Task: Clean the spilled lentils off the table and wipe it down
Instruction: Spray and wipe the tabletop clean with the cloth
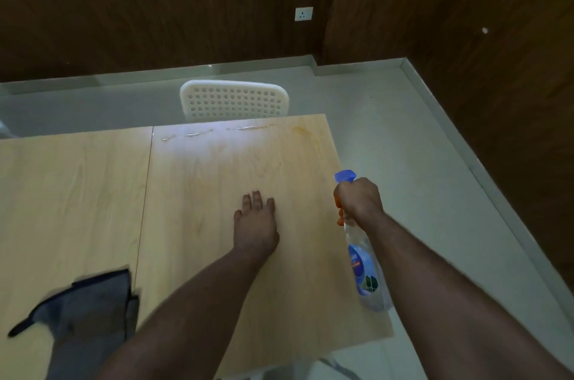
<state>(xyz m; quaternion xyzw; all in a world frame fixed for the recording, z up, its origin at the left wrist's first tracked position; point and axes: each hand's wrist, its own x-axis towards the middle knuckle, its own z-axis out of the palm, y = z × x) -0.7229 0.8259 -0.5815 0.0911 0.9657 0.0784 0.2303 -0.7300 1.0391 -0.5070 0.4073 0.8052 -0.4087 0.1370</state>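
- Dark wood-panelled walls [155,6] and a pale tiled floor [403,162] frame a light wooden table [77,193], seen from above by the person working at it.
- Left hand [256,221] lies flat on the tabletop near the middle of the right-hand panel, fingers straight and spread, holding nothing; the forearm reaches in from the bottom edge of the view.
- Right hand [358,201] is clenched round the neck of a clear spray bottle [366,271] with a blue nozzle, held at the table's right edge with the nozzle pointing away and the body tilting back toward the person.
- Wet streaks [217,131] glisten in a line along the far edge of the table, with a faint orange smear [299,130] at the far right corner.
- Grey cloth [84,314] lies crumpled on the near left of the table, just left of the seam between the two panels and apart from both hands.
- White perforated chair [233,101] is pushed in against the far edge.
- Open floor runs along the table's right side to the skirting; a white wall socket [303,13] sits on the far wall.
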